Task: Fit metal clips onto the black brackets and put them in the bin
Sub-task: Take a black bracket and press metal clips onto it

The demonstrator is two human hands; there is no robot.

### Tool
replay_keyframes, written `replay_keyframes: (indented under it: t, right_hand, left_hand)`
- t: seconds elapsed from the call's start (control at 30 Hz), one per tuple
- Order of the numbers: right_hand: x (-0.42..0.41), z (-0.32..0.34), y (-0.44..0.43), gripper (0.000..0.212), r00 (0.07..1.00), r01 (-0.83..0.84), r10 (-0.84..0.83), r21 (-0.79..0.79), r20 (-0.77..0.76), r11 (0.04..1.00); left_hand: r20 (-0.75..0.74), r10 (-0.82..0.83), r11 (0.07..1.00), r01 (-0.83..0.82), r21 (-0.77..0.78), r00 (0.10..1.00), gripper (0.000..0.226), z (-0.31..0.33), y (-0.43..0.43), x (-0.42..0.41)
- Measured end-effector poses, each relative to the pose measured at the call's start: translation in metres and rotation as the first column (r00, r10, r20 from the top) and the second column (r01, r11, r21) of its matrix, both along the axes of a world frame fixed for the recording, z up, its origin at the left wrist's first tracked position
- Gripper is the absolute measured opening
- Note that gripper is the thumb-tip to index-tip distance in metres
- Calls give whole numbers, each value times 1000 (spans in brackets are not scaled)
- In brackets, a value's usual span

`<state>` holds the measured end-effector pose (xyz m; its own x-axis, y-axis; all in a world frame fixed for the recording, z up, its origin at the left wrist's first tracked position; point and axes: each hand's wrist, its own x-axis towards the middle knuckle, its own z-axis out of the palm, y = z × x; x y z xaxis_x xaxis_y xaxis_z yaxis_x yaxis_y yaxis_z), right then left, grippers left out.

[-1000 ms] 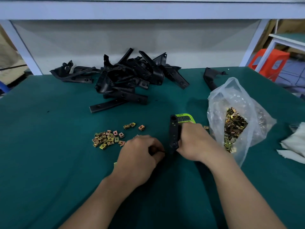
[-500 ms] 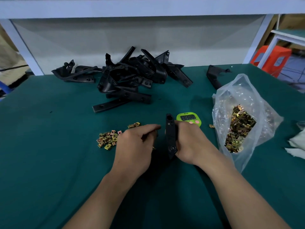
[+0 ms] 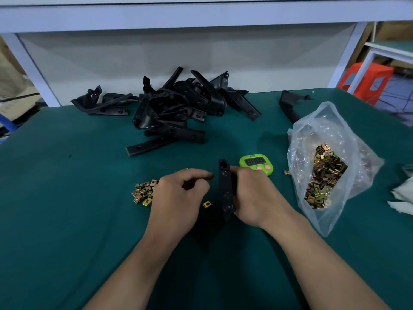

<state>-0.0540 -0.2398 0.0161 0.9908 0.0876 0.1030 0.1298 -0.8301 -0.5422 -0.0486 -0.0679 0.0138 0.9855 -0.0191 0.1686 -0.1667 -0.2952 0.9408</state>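
Observation:
My right hand (image 3: 254, 195) grips a long black bracket (image 3: 224, 189) and holds it on edge on the green table, one end pointing away from me. My left hand (image 3: 181, 198) is just left of the bracket with its fingers curled and its thumb and forefinger close together. Whether a clip sits between them is hidden. Several loose brass-coloured metal clips (image 3: 144, 193) lie by that hand's left side. A single clip (image 3: 207, 204) lies between the hand and the bracket. No bin is in view.
A heap of black brackets (image 3: 178, 108) lies at the back centre, and one more bracket (image 3: 290, 106) at the back right. A clear plastic bag of clips (image 3: 324, 175) stands right of a green timer (image 3: 257, 163). White cloth (image 3: 402, 198) is at the right edge.
My left hand left the bracket's near end, moved up and left over the loose clips, and curled its fingers. My right hand kept hold of the bracket.

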Motion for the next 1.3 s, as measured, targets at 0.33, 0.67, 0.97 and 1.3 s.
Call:
replay_keyframes:
  t: [0.33, 0.67, 0.97, 1.3]
  right_hand:
    - [3, -3, -1, 19, 999, -21, 22, -21, 41, 1000]
    - [1, -1, -6, 17, 997, 34, -35, 12, 62, 999]
    - [-1, 2, -5, 21, 990, 110, -101, -96, 94, 989]
    - [-1, 0, -4, 22, 993, 110, -105, -110, 54, 988]
  left_hand:
    - [-87, -141, 976, 124, -182, 986, 30, -5, -4, 1]
    - [12, -119, 987, 120, -110, 993, 15, -5, 0, 2]
    - [-24, -75, 994, 73, -80, 997, 28, -4, 6, 7]
    - [-96, -78, 981, 59, -183, 992, 20, -3, 3, 5]
